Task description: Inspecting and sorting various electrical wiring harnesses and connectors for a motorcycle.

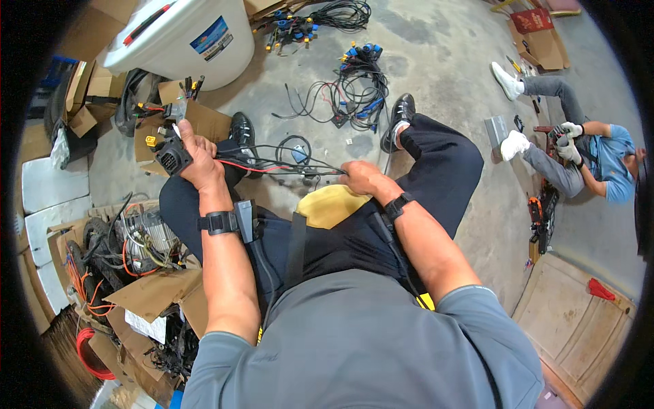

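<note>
A wiring harness stretches between my two hands above my lap. My left hand (196, 155) is closed around its connector end, where a black multi-pin connector (174, 158) and a yellow plug (150, 140) stick out. Several black wires and a red wire (259, 165) run across from there to my right hand (361, 180), whose fingers are closed on the bundle. Part of the harness hangs in a loop (300, 144) between my knees, near a small blue piece (298, 155). A yellow cloth-like piece (332, 206) lies on my lap below the wires.
Coiled cables with connectors (361, 88) lie on the floor ahead, and more cables (289, 31) behind them. A large white tub (231, 58) stands far left. Open cardboard boxes (153, 296) and a motor (150, 232) crowd the left. A gloved co-worker (579, 146) sits at right.
</note>
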